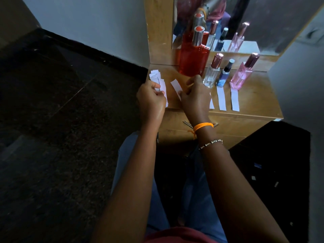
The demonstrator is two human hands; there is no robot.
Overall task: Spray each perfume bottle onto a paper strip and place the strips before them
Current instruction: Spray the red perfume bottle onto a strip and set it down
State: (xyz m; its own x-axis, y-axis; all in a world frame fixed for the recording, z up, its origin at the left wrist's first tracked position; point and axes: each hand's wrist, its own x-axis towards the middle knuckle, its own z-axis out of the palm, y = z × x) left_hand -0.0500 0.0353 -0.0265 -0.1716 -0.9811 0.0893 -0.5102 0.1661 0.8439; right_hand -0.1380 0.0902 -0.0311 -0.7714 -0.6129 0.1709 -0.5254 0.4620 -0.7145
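Four perfume bottles stand in a row on the wooden shelf: a tall red bottle, a clear bottle, a small blue bottle and a pink bottle. White paper strips lie before the blue bottle and the pink bottle; another strip shows partly behind my right hand. My right hand pinches a white strip in front of the red bottle. My left hand holds the stack of spare strips at the shelf's left end.
A mirror behind the bottles reflects them. The shelf is narrow, with a wall on the right and a dark stone floor to the left. A drawer front sits below the shelf edge.
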